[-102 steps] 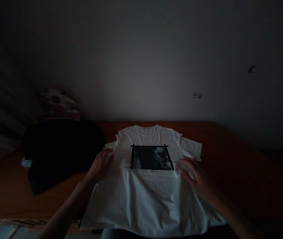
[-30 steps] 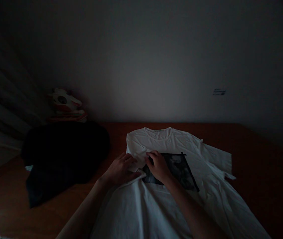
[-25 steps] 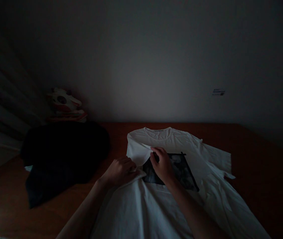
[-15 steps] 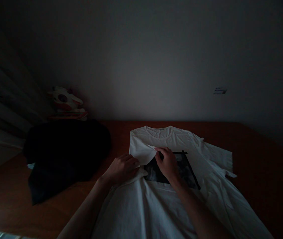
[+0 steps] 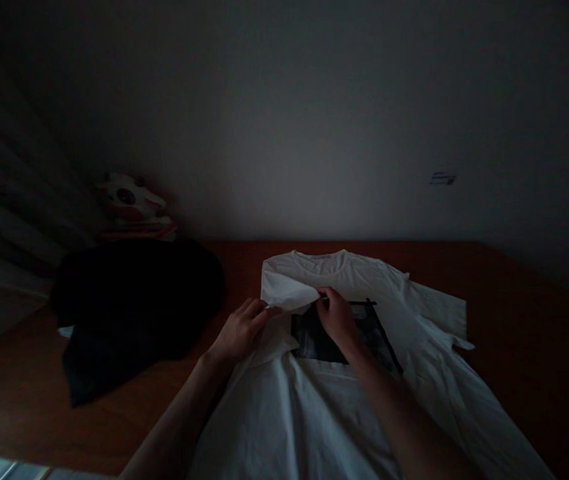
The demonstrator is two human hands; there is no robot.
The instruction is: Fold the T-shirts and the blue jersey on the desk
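Observation:
A white T-shirt [image 5: 334, 413] with a dark square print [image 5: 359, 333] lies face up on a reddish-brown wooden table [image 5: 514, 320], collar toward the wall. Its left sleeve [image 5: 284, 293] is folded in over the chest. My right hand [image 5: 337, 317] pinches the edge of that folded sleeve at the print's top left corner. My left hand [image 5: 239, 330] rests at the shirt's left edge, fingertips touching the cloth under the fold. The shirt's right sleeve [image 5: 439, 310] lies spread flat.
A heap of dark clothing [image 5: 134, 300] covers the table's left part. Behind it, near the wall, stands a small pale figure-like object [image 5: 132, 203] on a reddish base. Curtain folds [image 5: 9, 227] hang at far left. The room is dim.
Since 3.4 s ago both hands moved from the shirt's two sides to its left sleeve, which now lies folded inward. In the last second my right hand drew the sleeve edge slightly up and right.

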